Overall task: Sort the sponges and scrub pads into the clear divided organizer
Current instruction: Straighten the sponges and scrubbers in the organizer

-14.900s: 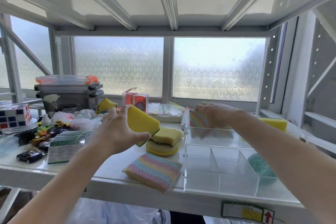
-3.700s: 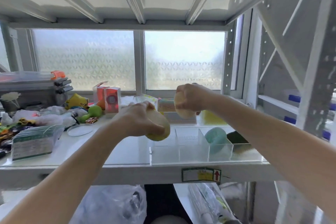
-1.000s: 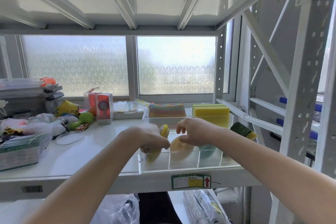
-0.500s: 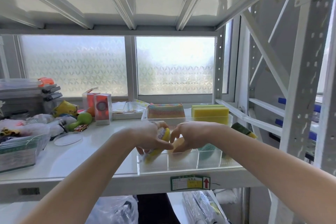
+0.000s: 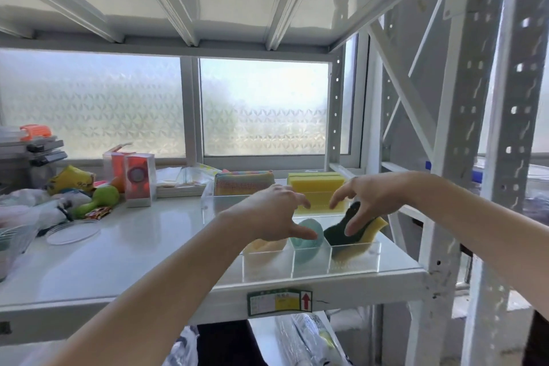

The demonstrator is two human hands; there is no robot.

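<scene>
The clear divided organizer [image 5: 353,261] sits on the right end of the white shelf. Its front row holds round yellow sponges [image 5: 264,245] on the left, a teal scrubber [image 5: 307,233] in the middle and a dark green and yellow scrub sponge [image 5: 364,232] on the right. The back row holds rainbow striped pads [image 5: 243,183] and yellow sponges [image 5: 316,184]. My left hand [image 5: 267,215] hovers over the front left compartments with fingers spread and nothing in it. My right hand [image 5: 365,202] hangs open just above the green scrub sponge, fingertips close to it.
The white shelf [image 5: 118,246] carries two small red boxes [image 5: 133,178], a green toy [image 5: 95,200], a clear round lid [image 5: 72,232], crumpled bags and a grey case at the far left. A metal upright [image 5: 475,187] stands at the right. Another shelf is overhead.
Both hands have let go of the round yellow sponges, which now lie in the front left compartment. The hands have risen, opened and shifted right, and the view has swung left.
</scene>
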